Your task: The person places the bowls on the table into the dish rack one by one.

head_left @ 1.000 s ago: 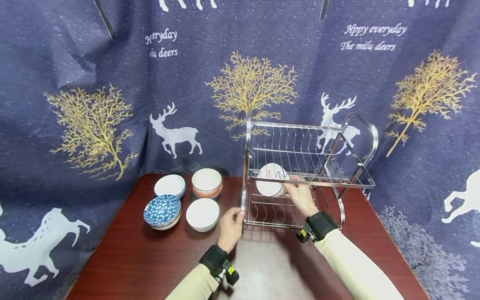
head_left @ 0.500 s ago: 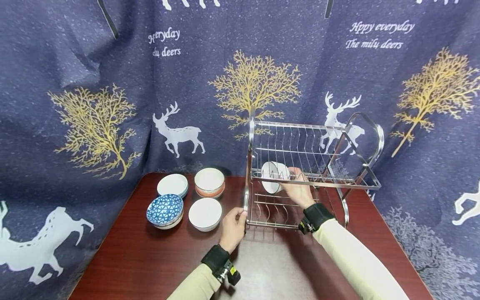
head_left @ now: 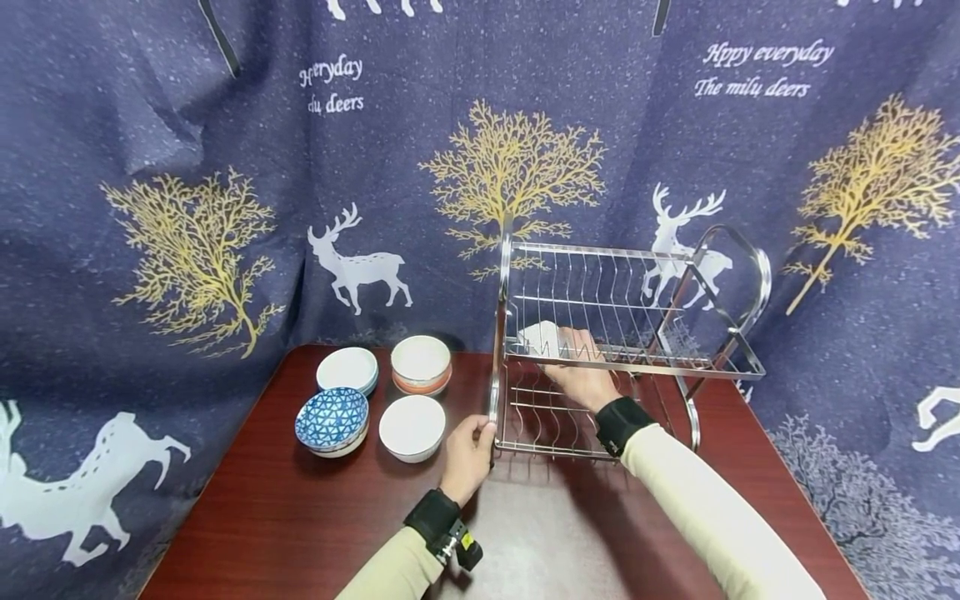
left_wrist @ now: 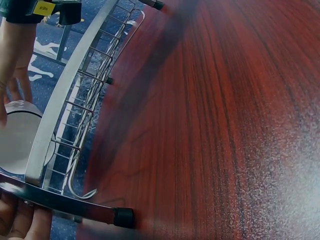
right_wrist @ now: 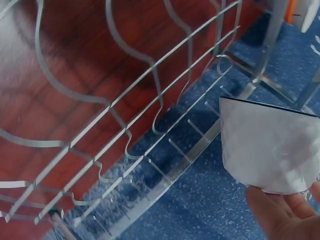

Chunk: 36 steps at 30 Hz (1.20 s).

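My right hand (head_left: pixel 581 379) reaches between the two tiers of a metal dish rack (head_left: pixel 633 365) and holds a white bowl (head_left: pixel 538 337) with a thin dark rim. In the right wrist view the fingers (right_wrist: pixel 295 215) grip the bowl (right_wrist: pixel 270 147) around its base, with its side turned to the camera. Wavy wires of the lower tier lie beside it, and the upper tier partly hides it in the head view. My left hand (head_left: pixel 467 454) grips the rack's front left leg; the left wrist view shows fingers (left_wrist: pixel 37 222) behind the metal bar.
Left of the rack, several bowls stand on the red-brown table (head_left: pixel 247 517): a white bowl (head_left: pixel 412 427), a blue-patterned bowl (head_left: pixel 332 418) on another, a pale bowl (head_left: pixel 347 369), and a stack with an orange one (head_left: pixel 421 385). A deer-print cloth (head_left: pixel 405 167) hangs behind.
The bowl in my right hand has turned from facing the camera to showing its side, and shifted slightly up and back. My right hand has rotated with it. The left hand keeps its grip.
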{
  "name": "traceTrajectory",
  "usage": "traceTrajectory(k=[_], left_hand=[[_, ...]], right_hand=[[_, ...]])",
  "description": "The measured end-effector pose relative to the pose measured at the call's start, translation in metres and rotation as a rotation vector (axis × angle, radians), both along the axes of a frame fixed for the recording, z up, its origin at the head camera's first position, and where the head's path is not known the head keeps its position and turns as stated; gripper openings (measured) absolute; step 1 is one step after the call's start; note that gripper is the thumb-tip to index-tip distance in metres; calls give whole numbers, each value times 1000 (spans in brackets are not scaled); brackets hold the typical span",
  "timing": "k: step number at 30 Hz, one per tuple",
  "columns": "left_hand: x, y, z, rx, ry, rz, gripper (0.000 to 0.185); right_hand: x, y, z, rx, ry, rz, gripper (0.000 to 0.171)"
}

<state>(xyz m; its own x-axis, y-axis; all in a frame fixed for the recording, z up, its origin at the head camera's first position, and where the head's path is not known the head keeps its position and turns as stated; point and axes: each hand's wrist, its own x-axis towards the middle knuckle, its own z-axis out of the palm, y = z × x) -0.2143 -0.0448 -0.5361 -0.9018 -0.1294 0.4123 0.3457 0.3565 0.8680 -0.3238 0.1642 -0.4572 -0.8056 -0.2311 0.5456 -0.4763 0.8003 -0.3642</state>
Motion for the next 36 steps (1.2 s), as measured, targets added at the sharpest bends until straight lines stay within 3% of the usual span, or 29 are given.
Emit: traceTrajectory(k=[10,18,24,32,36], left_hand=[[0,1,-1,-22,35,9,4],[1,0,0,-28,39,12,7],[0,2,0,-27,43,20,6],[1,3,1,-33,30,31,6],[2,2,2,-29,26,36,5]], right_hand=[[-2,-2,-10,221,99,49,67],[-11,-8,-24,456,237,37,52],[-15,-15,-35,552,343,26,49],[-18,-26,-40,578,343,-26,38],[-16,-31,-43,652,370,-58,33]])
